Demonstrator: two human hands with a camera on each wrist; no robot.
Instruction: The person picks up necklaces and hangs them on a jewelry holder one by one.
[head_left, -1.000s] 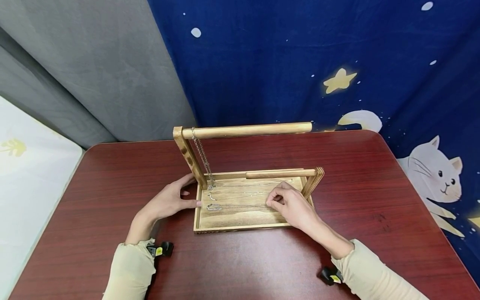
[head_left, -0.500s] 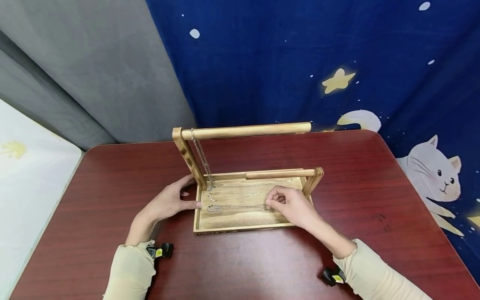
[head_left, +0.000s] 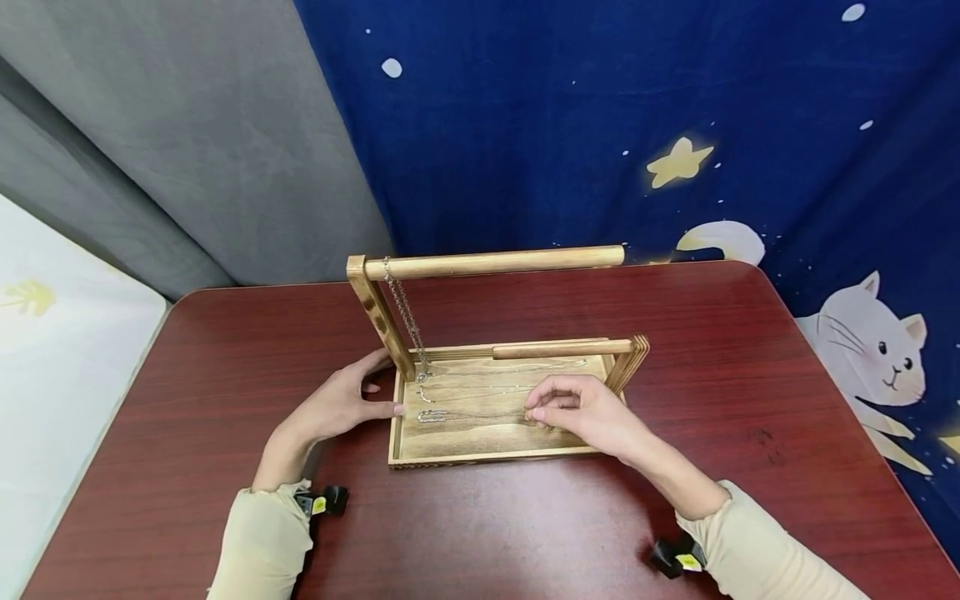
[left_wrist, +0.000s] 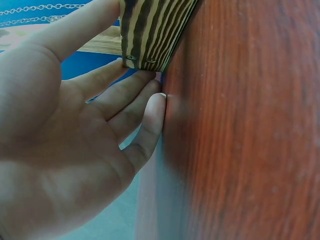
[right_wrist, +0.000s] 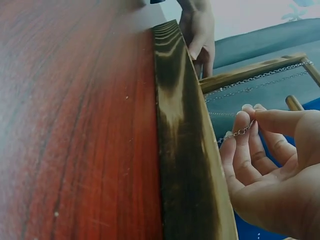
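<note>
Pinching a thin silver metal chain (right_wrist: 241,132) in its fingers, the right hand (head_left: 587,410) hovers over a rectangular light-brown wooden tray (head_left: 480,456); the left hand (head_left: 337,402), fingers spread, touches its end.

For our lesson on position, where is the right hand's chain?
In the head view, the chain runs left from the right hand across the wooden tray, on the near side of the other chains.

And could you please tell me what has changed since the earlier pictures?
The right hand, pinching a chain, has turned slightly, its fingertips edging left. The left hand stays at the left end of the tray; the hanging necklace hasn't visibly moved.
</note>
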